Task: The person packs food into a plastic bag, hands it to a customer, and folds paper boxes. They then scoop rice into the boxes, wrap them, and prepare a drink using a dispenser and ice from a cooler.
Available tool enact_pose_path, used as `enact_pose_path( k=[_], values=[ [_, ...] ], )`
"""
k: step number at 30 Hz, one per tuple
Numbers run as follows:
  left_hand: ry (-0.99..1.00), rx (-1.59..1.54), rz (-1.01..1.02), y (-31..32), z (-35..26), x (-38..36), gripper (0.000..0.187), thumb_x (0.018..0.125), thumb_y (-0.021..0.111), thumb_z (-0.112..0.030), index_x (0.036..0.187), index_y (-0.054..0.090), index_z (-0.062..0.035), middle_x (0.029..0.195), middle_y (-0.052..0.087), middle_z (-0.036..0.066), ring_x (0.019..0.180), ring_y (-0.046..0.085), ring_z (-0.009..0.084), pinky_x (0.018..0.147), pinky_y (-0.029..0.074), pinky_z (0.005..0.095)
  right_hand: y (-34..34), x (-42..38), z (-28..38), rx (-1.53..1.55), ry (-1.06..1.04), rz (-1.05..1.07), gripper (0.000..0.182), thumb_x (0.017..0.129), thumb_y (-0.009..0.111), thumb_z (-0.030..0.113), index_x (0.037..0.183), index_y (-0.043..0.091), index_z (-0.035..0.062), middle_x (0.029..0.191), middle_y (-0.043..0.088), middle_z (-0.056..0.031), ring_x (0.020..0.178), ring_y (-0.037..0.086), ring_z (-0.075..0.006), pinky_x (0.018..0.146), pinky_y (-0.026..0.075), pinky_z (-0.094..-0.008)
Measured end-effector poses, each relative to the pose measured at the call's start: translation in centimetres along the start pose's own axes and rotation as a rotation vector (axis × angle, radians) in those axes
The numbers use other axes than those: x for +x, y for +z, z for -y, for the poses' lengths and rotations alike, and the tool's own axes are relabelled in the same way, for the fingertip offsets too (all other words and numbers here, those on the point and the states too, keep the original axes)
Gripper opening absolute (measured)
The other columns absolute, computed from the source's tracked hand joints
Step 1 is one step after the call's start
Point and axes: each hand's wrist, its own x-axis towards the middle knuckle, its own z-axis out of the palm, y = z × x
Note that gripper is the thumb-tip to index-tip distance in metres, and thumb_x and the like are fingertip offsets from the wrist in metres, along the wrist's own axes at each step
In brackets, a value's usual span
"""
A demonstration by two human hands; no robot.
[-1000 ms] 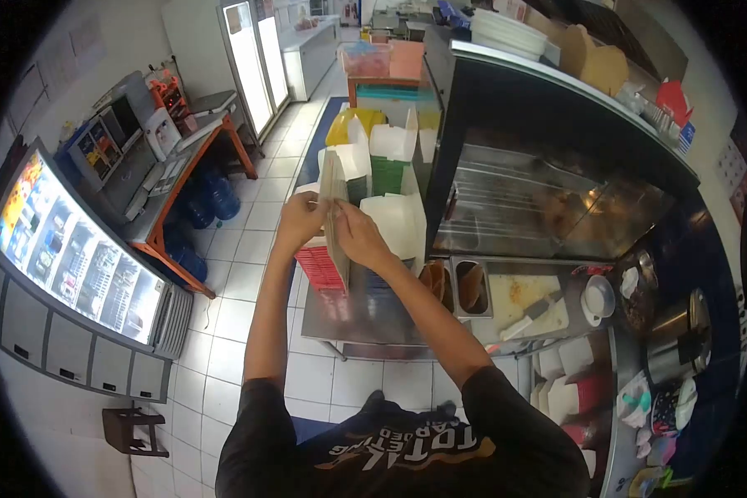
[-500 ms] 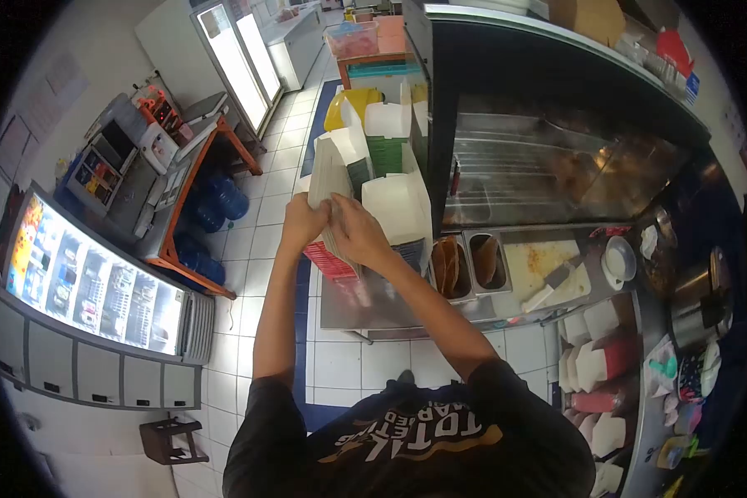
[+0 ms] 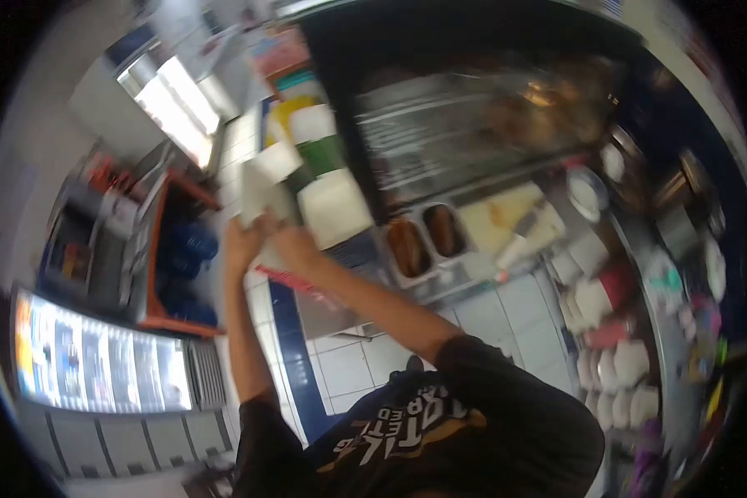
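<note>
A pale stack of flat cartons (image 3: 266, 192) stands on edge at the counter's left end, smeared by motion. My left hand (image 3: 242, 242) is closed on its near left edge. Close beside it, my right hand (image 3: 289, 239) has its fingers closed on the same stack; the fingertips are blurred. Just right of the stack is an open white takeaway box (image 3: 334, 206). Behind it sit another box with a green side (image 3: 319, 156) and a white one (image 3: 280, 159). A red printed edge (image 3: 284, 278) shows below my hands.
Two metal food pans (image 3: 409, 249) and a cutting board (image 3: 494, 220) with a knife (image 3: 519, 236) lie to the right, before a glass display case (image 3: 473, 124). More white boxes (image 3: 614, 365) fill a lower shelf. A lit drinks fridge (image 3: 100, 353) stands at left.
The view has swung and blurred, so the counter and boxes appear further left and tilted. Both my hands remain on the carton stack.
</note>
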Motion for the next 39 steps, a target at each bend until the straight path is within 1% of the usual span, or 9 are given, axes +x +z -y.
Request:
enact_pose_path(
  k=[8, 12, 18, 21, 22, 24, 31, 36, 39],
  values=[
    [-0.316, -0.237, -0.01, -4.9, 2.2, 0.9, 0.04, 0.095, 0.067, -0.021, 0.119, 0.061, 0.0106, 0.106, 0.067, 0.015, 0.086, 0.064, 0.0193, 0.07, 0.052, 0.0342, 1.4, 0.9, 3.3, -0.156, 0.222, -0.099, 0.07, 0.087, 0.055, 0.015, 0.149, 0.031, -0.0087, 0.098, 0.067, -0.0331, 0.067, 0.07, -0.0307, 0.056, 0.056, -0.0376],
    [-0.3, -0.209, -0.243, -8.5, -7.4, -1.2, 0.046, 0.096, 0.068, -0.027, 0.12, 0.059, 0.0115, 0.11, 0.066, 0.018, 0.088, 0.065, 0.0212, 0.074, 0.056, 0.0339, -3.8, 0.1, 2.3, -0.089, 0.052, 0.124, 0.077, 0.081, 0.062, 0.011, 0.147, 0.031, -0.0135, 0.098, 0.066, -0.0323, 0.077, 0.071, -0.0322, 0.057, 0.056, -0.0378],
    [-0.375, -0.08, -0.662, -7.7, -22.1, -10.5, 0.068, 0.094, 0.068, -0.042, 0.136, 0.046, 0.0079, 0.12, 0.064, 0.023, 0.111, 0.063, 0.0309, 0.089, 0.055, 0.0374, -21.0, -8.5, 4.9, 0.571, -0.121, -0.254, 0.07, 0.091, 0.057, 0.011, 0.147, 0.022, -0.0137, 0.133, 0.048, -0.0332, 0.116, 0.056, -0.0439, 0.089, 0.054, -0.0459],
    [0.005, -0.978, -0.426, -3.9, -22.4, -15.8, 0.086, 0.086, 0.076, -0.01, 0.154, 0.022, -0.0021, 0.156, 0.021, 0.018, 0.146, 0.011, 0.0315, 0.121, 0.011, 0.0515, -28.4, -15.6, 3.9, 0.643, -0.346, -0.584, 0.071, 0.094, 0.059, 0.023, 0.15, 0.025, -0.0033, 0.147, 0.031, -0.0349, 0.132, 0.043, -0.0473, 0.103, 0.044, -0.0488],
    [-0.115, -0.121, -0.814, 0.1, -20.6, -16.8, 0.081, 0.067, 0.089, -0.049, 0.134, 0.06, -0.014, 0.12, 0.066, 0.005, 0.11, 0.06, 0.0223, 0.108, 0.031, 0.0504, -31.2, -18.6, 2.6, 0.549, -0.258, -0.538, 0.07, 0.095, 0.059, 0.023, 0.15, 0.025, -0.0031, 0.148, 0.032, -0.0342, 0.134, 0.041, -0.0475, 0.106, 0.042, -0.0485],
    [0.067, -0.297, -0.459, 6.7, -31.5, -16.3, 0.047, 0.097, 0.068, -0.026, 0.125, 0.052, 0.008, 0.12, 0.064, 0.021, 0.101, 0.064, 0.0272, 0.086, 0.055, 0.0379, -37.1, -24.6, -0.2, 0.364, -0.074, -0.442, 0.069, 0.096, 0.058, 0.023, 0.151, 0.026, -0.0027, 0.15, 0.033, -0.0328, 0.138, 0.037, -0.0479, 0.113, 0.037, -0.0477],
    [0.127, -0.482, 0.44, 30.3, -49.4, -19.9, 0.036, 0.101, 0.059, -0.021, 0.123, 0.059, 0.0086, 0.113, 0.064, 0.023, 0.104, 0.063, 0.0275, 0.085, 0.053, 0.0401, -48.1, -41.7, -12.9, 0.239, 0.525, -0.598, 0.061, 0.099, 0.055, 0.027, 0.144, 0.036, -0.0085, 0.141, 0.043, -0.0369, 0.134, 0.043, -0.0481, 0.112, 0.038, -0.0462],
    [0.463, -0.635, 0.647, 43.0, -58.7, -20.8, 0.033, 0.101, 0.056, -0.02, 0.109, 0.064, 0.0112, 0.094, 0.071, 0.015, 0.088, 0.065, 0.0197, 0.078, 0.051, 0.0363, -54.4, -49.0, -21.7, 0.101, 0.677, -0.738, 0.057, 0.099, 0.05, 0.022, 0.142, 0.035, -0.0118, 0.128, 0.049, -0.0417, 0.118, 0.052, -0.0535, 0.101, 0.043, -0.0502],
    [0.668, -0.613, 0.675, 47.1, -63.1, -20.9, 0.029, 0.1, 0.051, -0.014, 0.11, 0.064, 0.0097, 0.088, 0.069, 0.026, 0.081, 0.07, 0.0344, 0.071, 0.051, 0.0418, -57.0, -51.6, -25.5, 0.005, 0.798, -0.769, 0.053, 0.099, 0.048, 0.017, 0.142, 0.035, -0.0112, 0.114, 0.058, -0.0398, 0.097, 0.061, -0.0533, 0.085, 0.05, -0.051]
  ],
)
